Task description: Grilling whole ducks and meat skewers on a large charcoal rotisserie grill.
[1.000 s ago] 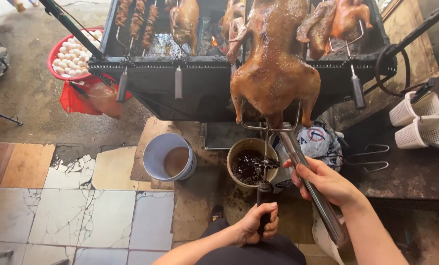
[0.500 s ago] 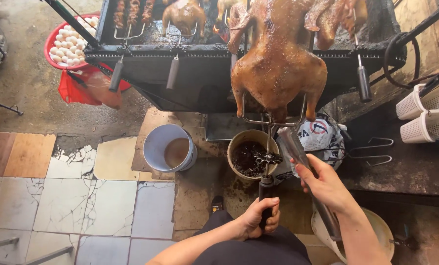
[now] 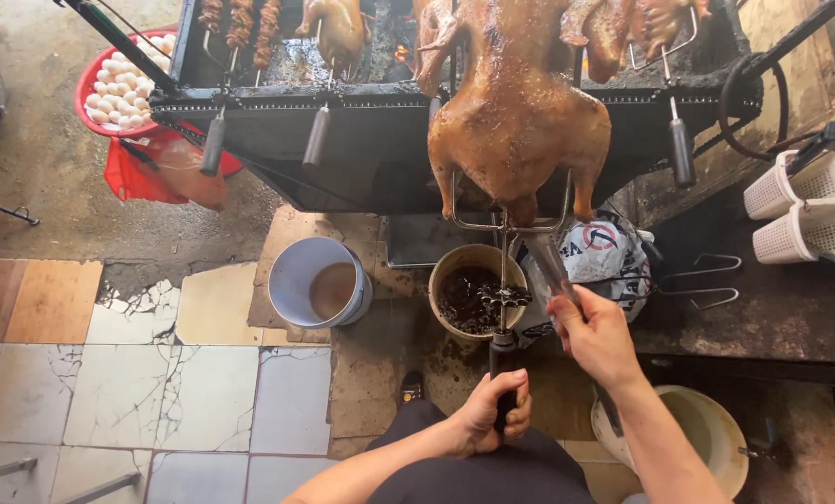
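Fingers of left hand wrap spit handle; right hand grips tongs under duck.

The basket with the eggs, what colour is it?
Red basket, top left in the head view.

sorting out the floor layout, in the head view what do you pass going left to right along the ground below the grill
red egg basket → grey bucket → sauce pot → printed bag → wire fork → white baskets
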